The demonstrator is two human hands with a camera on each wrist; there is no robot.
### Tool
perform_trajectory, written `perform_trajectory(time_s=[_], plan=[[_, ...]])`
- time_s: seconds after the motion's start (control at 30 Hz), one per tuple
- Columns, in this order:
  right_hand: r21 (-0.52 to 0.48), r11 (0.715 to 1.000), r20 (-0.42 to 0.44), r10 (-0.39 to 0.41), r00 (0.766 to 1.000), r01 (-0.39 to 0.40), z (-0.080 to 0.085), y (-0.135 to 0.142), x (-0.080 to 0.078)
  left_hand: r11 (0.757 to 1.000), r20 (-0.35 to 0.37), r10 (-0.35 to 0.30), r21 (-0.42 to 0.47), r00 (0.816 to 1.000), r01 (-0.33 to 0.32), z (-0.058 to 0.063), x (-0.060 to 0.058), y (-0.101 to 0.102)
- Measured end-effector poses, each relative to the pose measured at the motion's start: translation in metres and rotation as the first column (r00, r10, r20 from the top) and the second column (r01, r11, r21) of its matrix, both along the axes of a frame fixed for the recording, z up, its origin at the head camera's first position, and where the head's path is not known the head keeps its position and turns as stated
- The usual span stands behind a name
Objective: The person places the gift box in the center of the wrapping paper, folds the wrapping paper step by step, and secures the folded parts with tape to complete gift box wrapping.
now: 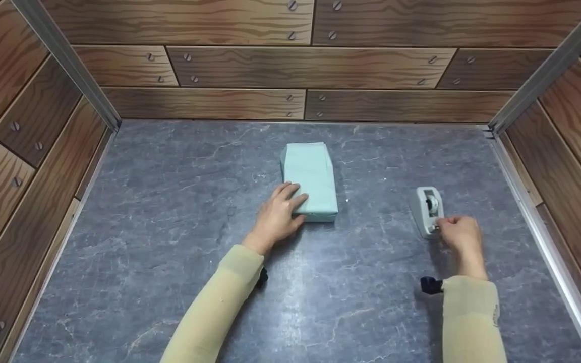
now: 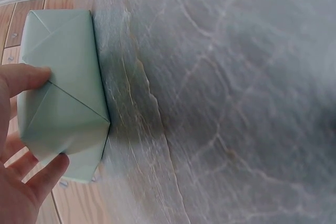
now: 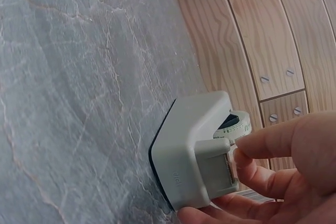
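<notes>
A box wrapped in pale green paper lies on the grey marbled surface. My left hand rests on its near left corner, with relaxed, spread fingers on the top and thumb at the near end. Folded paper seams show on that end in the left wrist view. Off to the right stands a white tape dispenser with a roll of tape in it. My right hand is at its cutter; thumb and forefinger pinch the tape end there, and lower fingers touch the dispenser's front.
Wood-plank-patterned walls enclose the surface at the back and both sides. Metal rails run along the side edges. Small dark mounts stick out at both sleeve cuffs, the right one fully visible.
</notes>
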State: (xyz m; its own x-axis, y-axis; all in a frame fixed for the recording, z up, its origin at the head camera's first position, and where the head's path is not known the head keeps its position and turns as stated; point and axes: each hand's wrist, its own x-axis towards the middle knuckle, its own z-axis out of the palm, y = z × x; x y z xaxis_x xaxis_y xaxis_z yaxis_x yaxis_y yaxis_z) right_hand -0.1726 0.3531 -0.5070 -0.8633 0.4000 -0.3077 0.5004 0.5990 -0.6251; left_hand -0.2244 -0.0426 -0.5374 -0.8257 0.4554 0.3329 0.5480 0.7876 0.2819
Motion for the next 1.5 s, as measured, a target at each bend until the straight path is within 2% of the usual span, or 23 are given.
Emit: perform_trajectory(time_s=[0.37, 0.63, 0.9, 0.97, 1.1, 1.2, 1.3, 1.5], plan=[[-0.122, 0.993, 0.04, 0.01, 0.999, -0.005, 0.005, -0.001, 0.0, 1.0, -0.014, -0.01, 0.006, 1.0, 0.01, 0.0, 0.0, 0.001], [-0.171, 0.985, 0.018, 0.003, 1.0, 0.0, 0.004, -0.003, 0.0, 1.0, 0.032, 0.005, -0.005, 0.999, -0.005, 0.001, 0.001, 0.0], [-0.239, 0.965, 0.0, -0.11, 0.994, 0.107, 0.002, -0.005, 0.002, 1.0, 0.006, 0.012, -0.01, 1.0, -0.012, -0.001, 0.0, 0.001], [-0.268, 0.954, 0.003, -0.141, 0.99, 0.137, 0.001, -0.004, 0.004, 1.0, 0.008, 0.01, -0.007, 1.0, -0.01, -0.001, 0.001, 0.001], [-0.38, 0.904, 0.026, -0.199, 0.98, 0.194, 0.0, -0.001, 0.008, 1.0, 0.006, 0.003, 0.003, 1.0, -0.003, -0.003, 0.001, 0.001], [-0.43, 0.878, 0.031, -0.217, 0.976, 0.209, 0.0, 0.003, 0.01, 1.0, -0.007, 0.003, 0.013, 1.0, -0.002, -0.003, 0.0, 0.001], [-0.429, 0.884, 0.013, -0.201, 0.979, 0.187, 0.0, 0.008, 0.013, 1.0, -0.012, 0.004, 0.013, 1.0, -0.004, -0.003, 0.0, 0.001], [-0.511, 0.852, -0.057, -0.164, 0.985, 0.112, -0.006, 0.018, 0.022, 1.0, 0.009, 0.014, 0.002, 1.0, -0.014, -0.003, 0.0, 0.001]])
